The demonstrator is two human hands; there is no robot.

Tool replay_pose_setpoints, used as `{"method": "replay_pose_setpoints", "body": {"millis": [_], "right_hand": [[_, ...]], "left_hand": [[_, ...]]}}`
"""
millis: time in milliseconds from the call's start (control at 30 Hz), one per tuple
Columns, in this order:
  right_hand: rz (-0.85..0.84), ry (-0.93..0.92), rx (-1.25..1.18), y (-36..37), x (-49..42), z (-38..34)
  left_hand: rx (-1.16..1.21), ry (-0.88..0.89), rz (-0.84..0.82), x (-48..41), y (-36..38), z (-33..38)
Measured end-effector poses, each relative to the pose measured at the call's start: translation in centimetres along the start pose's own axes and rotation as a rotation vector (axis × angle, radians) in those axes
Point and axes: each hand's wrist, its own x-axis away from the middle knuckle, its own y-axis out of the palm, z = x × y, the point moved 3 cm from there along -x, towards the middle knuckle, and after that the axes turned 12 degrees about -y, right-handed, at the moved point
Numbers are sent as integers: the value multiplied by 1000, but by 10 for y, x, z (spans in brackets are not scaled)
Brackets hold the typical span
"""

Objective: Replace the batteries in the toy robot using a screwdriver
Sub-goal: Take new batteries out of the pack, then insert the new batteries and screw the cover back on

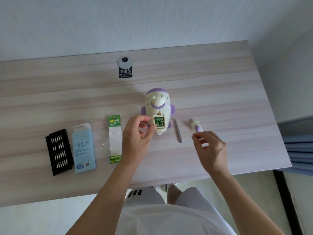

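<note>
The white and purple toy robot [158,106] lies on its front on the desk, its battery bay [159,122] uncovered with several green batteries inside. My left hand [138,134] is at the bay's left edge, fingers curled and touching the toy, holding nothing that I can see. My right hand [209,146] hovers to the right, fingers loosely apart, just below the white and purple battery cover [196,127]. A grey slim screwdriver [177,131] lies between the toy and the cover. A green battery pack [115,139], mostly used up, lies left of my left hand.
A black bit holder [58,151] and a pale blue box [83,148] lie at the left. A round cable grommet [124,61] with a black sticker [125,73] sits at the desk's back. The desk's right edge [271,106] is near blue fabric [299,150].
</note>
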Motion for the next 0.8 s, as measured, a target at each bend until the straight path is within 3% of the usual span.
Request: {"method": "replay_pose_setpoints", "body": {"millis": [233, 800], "right_hand": [[-66, 217, 55, -9, 0, 39], [-274, 205, 351, 16, -33, 64]], "left_hand": [[-206, 135, 16, 11, -4, 7], [-266, -50, -55, 25, 12, 22]]}}
